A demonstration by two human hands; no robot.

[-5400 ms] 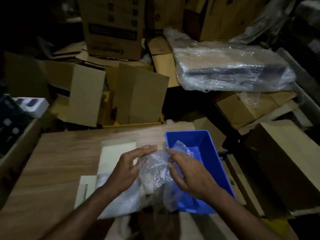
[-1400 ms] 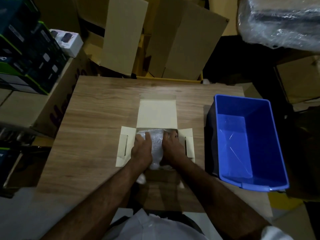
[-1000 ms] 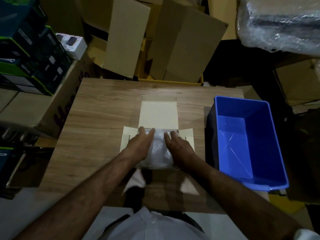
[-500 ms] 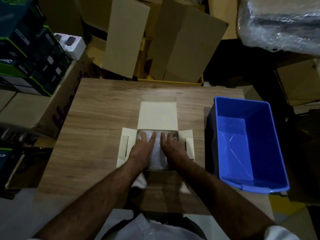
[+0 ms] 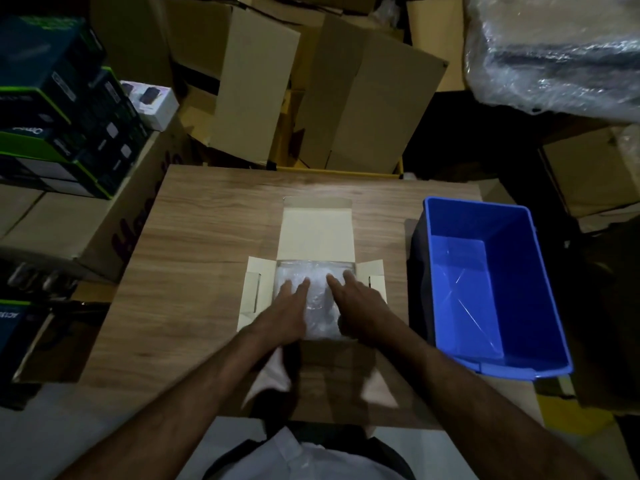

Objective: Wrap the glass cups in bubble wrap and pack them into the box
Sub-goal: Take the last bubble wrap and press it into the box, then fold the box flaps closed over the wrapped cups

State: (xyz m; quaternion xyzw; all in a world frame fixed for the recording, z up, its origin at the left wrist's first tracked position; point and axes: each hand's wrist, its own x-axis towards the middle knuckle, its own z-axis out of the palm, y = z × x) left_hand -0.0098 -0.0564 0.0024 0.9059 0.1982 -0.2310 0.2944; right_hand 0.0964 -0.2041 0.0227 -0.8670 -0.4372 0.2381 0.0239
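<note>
A small cream cardboard box [image 5: 316,233] lies open in the middle of the wooden table [image 5: 194,244], its lid flap laid back and side flaps spread. Inside it sits a bundle of bubble wrap [image 5: 320,299]; the glass inside the wrap cannot be made out. My left hand [image 5: 285,311] lies flat on the left part of the bundle with straight fingers. My right hand [image 5: 355,308] presses the right part the same way, fingers pointing away from me.
A blue plastic bin [image 5: 491,285] stands at the table's right edge with a clear sheet inside. Cardboard cartons [image 5: 363,98] lean behind the table. Stacked dark product boxes [image 5: 59,109] sit at the left, and a plastic-wrapped package [image 5: 554,53] at the upper right.
The bubble-wrapped bundle went from mid-air between my hands down into the cream box. In the last half second my hands slid slightly apart on top of it.
</note>
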